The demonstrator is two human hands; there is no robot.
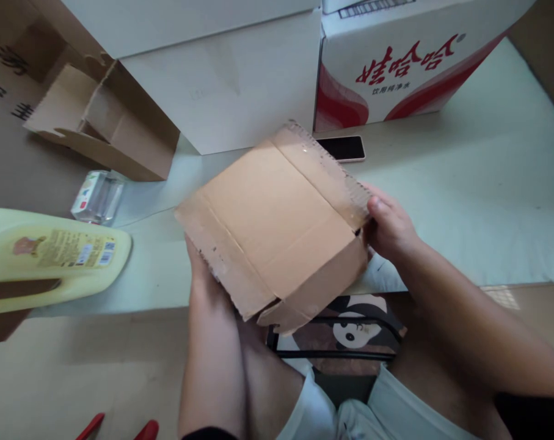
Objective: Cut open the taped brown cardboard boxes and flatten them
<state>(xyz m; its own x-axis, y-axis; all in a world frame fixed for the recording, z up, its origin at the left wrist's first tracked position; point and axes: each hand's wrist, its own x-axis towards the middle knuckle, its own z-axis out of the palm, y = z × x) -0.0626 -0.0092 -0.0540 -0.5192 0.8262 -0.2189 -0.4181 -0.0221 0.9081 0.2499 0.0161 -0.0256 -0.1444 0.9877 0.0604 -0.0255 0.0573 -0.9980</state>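
Above the front edge of the pale table, a brown cardboard box hangs tilted; the right hand grips its right corner, while the left hand reaches underneath, fingers hidden, its hold impossible to tell. Beyond lies a phone, beside a red-and-white carton.

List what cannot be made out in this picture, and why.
In the head view:
Left hand: fingers hidden behind the cardboard box.
Phone: left end covered by the box.
Yellow bottle: cut off by the left edge.
Its label: small print too blurred to read.
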